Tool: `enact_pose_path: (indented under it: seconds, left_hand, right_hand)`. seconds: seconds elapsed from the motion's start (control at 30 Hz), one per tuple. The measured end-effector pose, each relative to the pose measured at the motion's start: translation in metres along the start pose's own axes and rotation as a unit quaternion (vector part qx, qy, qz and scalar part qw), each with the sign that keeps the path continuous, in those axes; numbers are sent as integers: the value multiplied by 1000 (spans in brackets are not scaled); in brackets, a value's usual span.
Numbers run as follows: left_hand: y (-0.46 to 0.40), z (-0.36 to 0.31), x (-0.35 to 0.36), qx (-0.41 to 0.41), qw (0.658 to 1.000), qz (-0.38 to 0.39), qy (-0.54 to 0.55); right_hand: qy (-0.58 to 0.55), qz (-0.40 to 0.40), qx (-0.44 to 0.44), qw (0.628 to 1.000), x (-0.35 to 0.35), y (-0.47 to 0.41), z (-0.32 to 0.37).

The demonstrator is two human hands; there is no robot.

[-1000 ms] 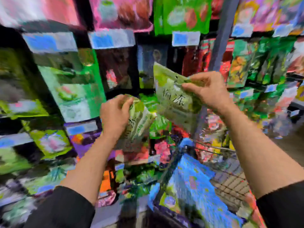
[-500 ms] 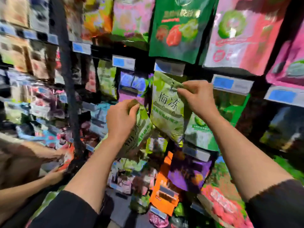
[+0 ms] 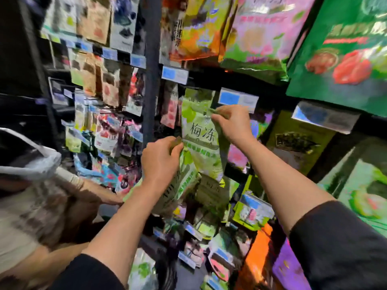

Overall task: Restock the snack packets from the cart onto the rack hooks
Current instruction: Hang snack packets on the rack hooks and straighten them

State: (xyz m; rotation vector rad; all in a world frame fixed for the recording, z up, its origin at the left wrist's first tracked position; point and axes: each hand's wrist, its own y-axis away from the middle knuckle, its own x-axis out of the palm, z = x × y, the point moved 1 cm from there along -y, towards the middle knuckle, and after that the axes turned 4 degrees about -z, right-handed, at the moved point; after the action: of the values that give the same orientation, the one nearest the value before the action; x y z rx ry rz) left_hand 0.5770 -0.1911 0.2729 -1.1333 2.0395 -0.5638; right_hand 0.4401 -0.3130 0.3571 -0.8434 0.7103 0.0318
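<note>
On the left, another person (image 3: 31, 195) bent low by the rack, away from this job. The left hand (image 3: 160, 160) had its fingers curled tight round the top of a pale green snack packet (image 3: 178, 185) that hung down below it, waiting its turn. Just to the right and a bit higher, the right hand (image 3: 233, 124) pinched the top edge of a second green packet (image 3: 201, 143) and held it up close to the rack, under a blue price tag (image 3: 237, 99). The hook itself was too blurry to see, so this packet was probably not hung yet. Both packets were soft, flat and shiny, with dark writing on the front. Two packets at least were left to hang. The cart was out of view.
</note>
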Motion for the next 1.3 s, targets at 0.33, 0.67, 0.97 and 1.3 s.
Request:
enact_pose_path:
  seconds: [0.33,0.67,0.97,1.3]
  left_hand:
    - [-60,38,8,43,998,32,-28]
    - [-90,31,21,45,996,0,-77]
    - [-94,34,29,39,996,-24,-81]
    - [-96,46,31,19,998,-20,-54]
  right_hand:
    - [-48,24,118,992,95,-75,-1]
    - [-119,1,147,982,117,-125,-4]
    - [-93,-23,182,979,129,-137,-1]
    - [-58,-35,166,984,137,-145,0]
